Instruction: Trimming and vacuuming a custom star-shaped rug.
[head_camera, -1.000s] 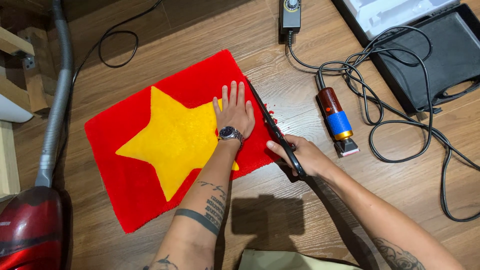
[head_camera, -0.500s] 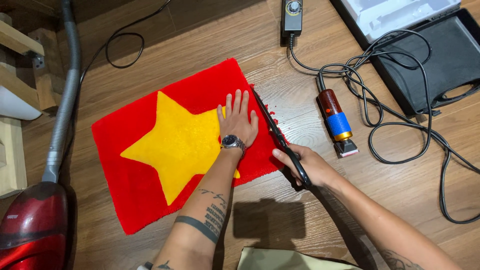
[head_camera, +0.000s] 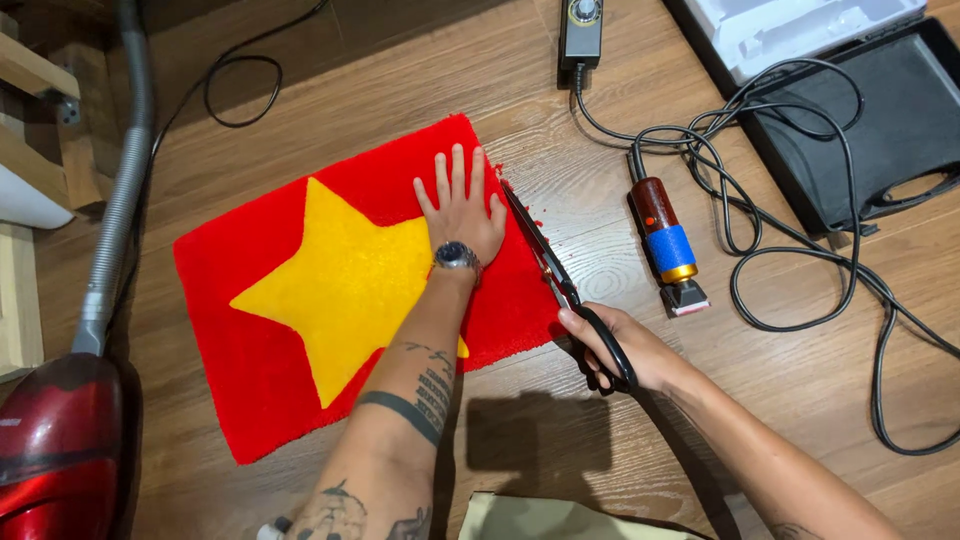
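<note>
Nearest the camera, a pale sheet (head_camera: 545, 515) edges into the bottom of the view, between the two forearms. Just beyond it, the right hand (head_camera: 625, 345) is clamped through the loops of a long pair of black scissors (head_camera: 560, 285), whose blades look nearly shut and run along the right-hand edge of the red rug (head_camera: 260, 400) with its yellow star (head_camera: 340, 280). Compared with half a second ago, the scissor tips sit a little further up that edge, close to the rug's far corner, and small red fibre scraps (head_camera: 525, 210) lie on the wooden floor (head_camera: 560, 450) beside the blades, which reads as trimming progressing along the border. The left hand (head_camera: 462, 215), wearing a wristwatch (head_camera: 457, 256), lies flat and spread on the red pile just beside the blades, fingers apart, holding nothing; it has kept the same spot on the rug. To the left, a red vacuum cleaner (head_camera: 55, 450) and its grey hose (head_camera: 115, 210) stand beside the rug. Further off on the right lies a corded electric clipper (head_camera: 665, 240) with tangled black cable (head_camera: 790, 200), then a speed-control box (head_camera: 580, 30) and an open black case (head_camera: 860, 120).
</note>
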